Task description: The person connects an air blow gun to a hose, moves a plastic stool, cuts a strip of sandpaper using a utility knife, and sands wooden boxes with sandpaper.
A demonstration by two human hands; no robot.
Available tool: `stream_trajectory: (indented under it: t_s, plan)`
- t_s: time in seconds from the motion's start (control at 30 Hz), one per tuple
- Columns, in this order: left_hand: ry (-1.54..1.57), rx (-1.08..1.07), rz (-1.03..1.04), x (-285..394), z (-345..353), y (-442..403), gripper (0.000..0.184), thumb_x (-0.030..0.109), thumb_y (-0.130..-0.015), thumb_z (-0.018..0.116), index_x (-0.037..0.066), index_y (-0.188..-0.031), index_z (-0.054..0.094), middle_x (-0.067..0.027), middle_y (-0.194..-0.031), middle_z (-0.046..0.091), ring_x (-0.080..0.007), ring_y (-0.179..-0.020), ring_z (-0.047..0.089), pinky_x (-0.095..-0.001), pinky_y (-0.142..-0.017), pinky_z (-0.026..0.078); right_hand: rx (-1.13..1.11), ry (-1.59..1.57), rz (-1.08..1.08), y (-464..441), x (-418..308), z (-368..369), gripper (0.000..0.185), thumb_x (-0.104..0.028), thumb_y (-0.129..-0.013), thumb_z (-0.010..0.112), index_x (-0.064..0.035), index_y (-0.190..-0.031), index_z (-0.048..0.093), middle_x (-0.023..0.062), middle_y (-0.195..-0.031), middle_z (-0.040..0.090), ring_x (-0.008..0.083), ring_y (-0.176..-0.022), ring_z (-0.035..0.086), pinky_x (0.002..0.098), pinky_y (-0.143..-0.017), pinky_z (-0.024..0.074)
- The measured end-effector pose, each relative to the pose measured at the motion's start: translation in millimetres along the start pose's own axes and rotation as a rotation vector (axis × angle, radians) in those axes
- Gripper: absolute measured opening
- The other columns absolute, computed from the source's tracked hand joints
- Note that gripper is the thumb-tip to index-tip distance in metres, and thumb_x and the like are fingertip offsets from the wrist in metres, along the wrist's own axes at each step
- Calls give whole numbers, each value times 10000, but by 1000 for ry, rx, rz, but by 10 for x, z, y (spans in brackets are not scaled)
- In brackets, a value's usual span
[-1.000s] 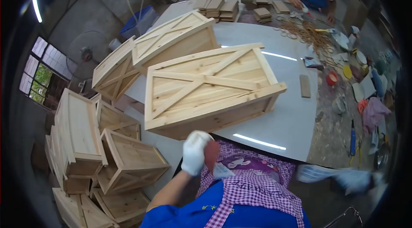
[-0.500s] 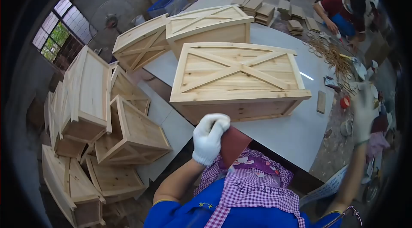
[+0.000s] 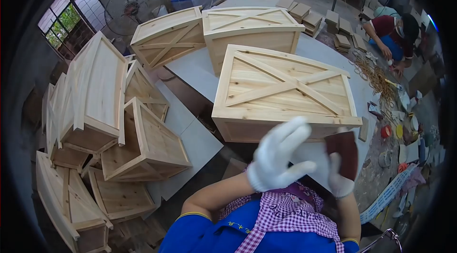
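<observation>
A wooden crate (image 3: 290, 84) with an X-shaped brace on its upper face lies on the white-topped table (image 3: 190, 67) in front of me. My left hand (image 3: 281, 158), in a white glove, is open with the fingers spread, just before the crate's near side. To its right, my gloved right hand (image 3: 340, 181) grips a dark red-brown sheet of sandpaper (image 3: 343, 150), thumb on the near face. The sheet is near the crate's right front corner; whether they touch I cannot tell.
Two more crates (image 3: 252, 31) stand behind, and several are stacked at left (image 3: 95, 91). A small wood block (image 3: 364, 129) lies by the crate's right end. Thin boards (image 3: 312, 19), a person (image 3: 392, 34) and scattered tools are at far right.
The sandpaper has passed from my left hand to my right, which came in from the far right. My left hand has opened and moved right. The view has shifted.
</observation>
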State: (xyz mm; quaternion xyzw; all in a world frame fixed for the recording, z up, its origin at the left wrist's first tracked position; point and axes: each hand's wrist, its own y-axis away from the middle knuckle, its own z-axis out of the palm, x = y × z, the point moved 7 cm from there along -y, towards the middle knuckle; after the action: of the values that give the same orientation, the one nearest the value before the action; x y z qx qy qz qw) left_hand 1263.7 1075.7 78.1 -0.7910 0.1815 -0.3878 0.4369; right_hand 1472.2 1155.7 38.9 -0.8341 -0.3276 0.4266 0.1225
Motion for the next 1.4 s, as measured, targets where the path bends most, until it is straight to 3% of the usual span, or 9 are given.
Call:
stream_trajectory:
  t_s: [0.1,0.23,0.3,0.37,0.57,0.77,0.9,1.07,1.4]
  plan:
    - [-308,223,163,-176,-602,274,777,400,-831,836,-18,-1382,481,-279,-1363,533,-450,-1255,556,-514,-1062,459,288,409,-45,-79,222,-338,489,43,-968,500,39,-1457,495,284,-1526,457,404,-1469,395,482,-1196,317]
    - [271,511,-689,-1309,-1103,850,991,260,-829,863,-16,-1557,249,-267,-1580,321,-326,-1409,427,-454,-1169,357,181,694,-132,-233,352,-277,581,105,-937,517,22,-1506,437,271,-1563,416,418,-1476,374,479,-1203,316]
    - [45,29,-881,-1525,-945,921,639,172,-842,855,-42,-1364,554,-136,-1163,712,-185,-1063,666,-363,-929,546,205,542,-112,-242,517,-138,599,102,-914,564,0,-1496,462,255,-1546,447,428,-1439,428,470,-1178,357]
    - [274,17,-952,-1617,-911,893,450,123,-840,851,-51,-1213,670,-91,-1006,762,-158,-922,711,-323,-835,579,214,545,-132,-324,526,1,636,128,-904,535,-11,-1516,439,239,-1559,438,411,-1454,412,456,-1185,353]
    - [536,-260,-776,-1172,-388,784,389,72,-823,851,-41,-1164,703,-96,-1095,757,-141,-970,708,-305,-850,576,193,751,38,-471,433,273,755,142,-831,510,-64,-1552,418,198,-1616,373,400,-1529,281,504,-1250,219]
    - [550,-177,-710,-931,-121,819,290,41,-827,814,-39,-1094,735,-145,-1023,774,-215,-892,759,-317,-787,591,188,666,-320,-283,39,811,857,59,-896,592,-118,-1635,197,235,-1684,184,461,-1559,126,555,-1254,166]
    - [402,-212,-535,-943,-177,828,283,61,-849,785,-37,-1109,730,-142,-1052,766,-245,-933,756,-347,-827,591,13,475,-303,-213,-560,1067,553,-74,-837,697,-149,-1375,590,156,-1572,415,430,-1492,325,573,-1248,204]
    - [412,-192,-572,-1082,-116,1245,361,115,-876,743,-31,-1202,698,-145,-1082,757,-295,-980,749,-374,-876,583,-201,247,-604,-294,-1074,1388,395,-311,-783,725,-272,-1175,691,-18,-1365,605,254,-1270,541,530,-1216,315]
    - [213,-208,-476,-806,-177,773,287,42,-825,782,-45,-1093,729,-183,-1011,760,-296,-914,766,-346,-798,596,188,702,-271,-337,329,509,530,-261,-755,821,-87,-1232,668,187,-1376,615,380,-1360,529,488,-1185,385]
